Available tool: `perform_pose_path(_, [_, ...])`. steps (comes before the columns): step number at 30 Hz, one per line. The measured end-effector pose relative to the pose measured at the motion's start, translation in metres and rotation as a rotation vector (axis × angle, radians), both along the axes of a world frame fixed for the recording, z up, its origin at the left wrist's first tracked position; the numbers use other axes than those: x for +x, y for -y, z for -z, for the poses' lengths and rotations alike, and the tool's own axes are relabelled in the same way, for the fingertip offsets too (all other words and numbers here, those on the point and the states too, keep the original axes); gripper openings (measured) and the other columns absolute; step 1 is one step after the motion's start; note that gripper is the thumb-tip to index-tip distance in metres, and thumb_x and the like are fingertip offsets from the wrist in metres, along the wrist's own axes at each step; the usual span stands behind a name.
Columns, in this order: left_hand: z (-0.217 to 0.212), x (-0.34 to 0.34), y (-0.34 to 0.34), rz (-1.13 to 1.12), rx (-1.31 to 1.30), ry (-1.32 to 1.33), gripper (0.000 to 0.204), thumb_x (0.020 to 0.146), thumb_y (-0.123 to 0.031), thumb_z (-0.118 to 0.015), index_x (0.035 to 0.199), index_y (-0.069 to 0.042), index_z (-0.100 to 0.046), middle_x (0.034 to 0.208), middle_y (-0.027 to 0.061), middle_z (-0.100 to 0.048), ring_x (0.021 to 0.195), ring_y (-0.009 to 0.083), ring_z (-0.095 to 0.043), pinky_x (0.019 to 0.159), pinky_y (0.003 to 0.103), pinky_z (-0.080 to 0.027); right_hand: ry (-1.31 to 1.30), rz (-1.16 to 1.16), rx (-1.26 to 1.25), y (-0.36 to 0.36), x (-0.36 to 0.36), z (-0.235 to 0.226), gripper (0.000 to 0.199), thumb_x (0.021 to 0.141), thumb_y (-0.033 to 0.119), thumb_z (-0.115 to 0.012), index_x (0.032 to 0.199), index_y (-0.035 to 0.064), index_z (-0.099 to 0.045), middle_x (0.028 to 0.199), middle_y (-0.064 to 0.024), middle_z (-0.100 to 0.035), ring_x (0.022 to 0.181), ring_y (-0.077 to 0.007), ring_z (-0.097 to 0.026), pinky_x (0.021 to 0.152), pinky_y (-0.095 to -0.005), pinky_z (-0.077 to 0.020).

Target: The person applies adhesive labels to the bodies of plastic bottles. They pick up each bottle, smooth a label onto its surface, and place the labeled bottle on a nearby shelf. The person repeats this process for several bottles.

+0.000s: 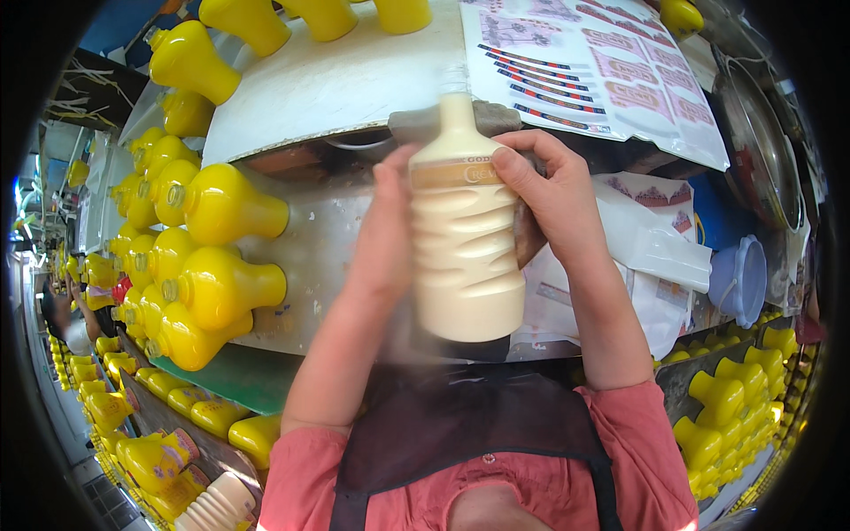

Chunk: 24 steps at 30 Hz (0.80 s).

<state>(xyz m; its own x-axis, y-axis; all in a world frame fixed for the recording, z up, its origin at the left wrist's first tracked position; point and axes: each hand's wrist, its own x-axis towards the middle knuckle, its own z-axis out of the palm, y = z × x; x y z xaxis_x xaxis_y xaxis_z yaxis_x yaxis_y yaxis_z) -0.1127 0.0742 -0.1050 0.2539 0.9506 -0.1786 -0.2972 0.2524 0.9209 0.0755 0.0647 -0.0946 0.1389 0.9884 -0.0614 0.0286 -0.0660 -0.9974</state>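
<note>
There is one left hand (385, 226), one right hand (560, 190) and one cream bottle (469, 257) in the middle. A second cream bottle (215, 506) is at 7 o'clock. Three yellow bottles (319, 18) are at 11 to 12 o'clock. One lilac bucket (742, 281) is at 3 o'clock. More yellow bottles at 9 and 4 o'clock overlap too much to count.

The ivory bottle (469, 288) bears lettering (481, 173) (partly hidden) on its tan band (438, 176).
</note>
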Motion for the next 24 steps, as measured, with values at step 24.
perform_pose_path(24, [0.008,-0.007,-0.007,0.003,-0.041,0.082,0.027,0.107,-0.025,-0.057,0.128,-0.008,-0.052,0.116,0.007,-0.065,0.103,0.0112,-0.062,0.09,0.028,-0.054,-0.084,0.018,-0.025,0.005,0.0,0.014,0.041,0.09,0.03,-0.079,0.113,-0.0026,-0.07,0.095,-0.0044,-0.072,0.082,-0.0061,-0.062,0.074,-0.0222,-0.0499])
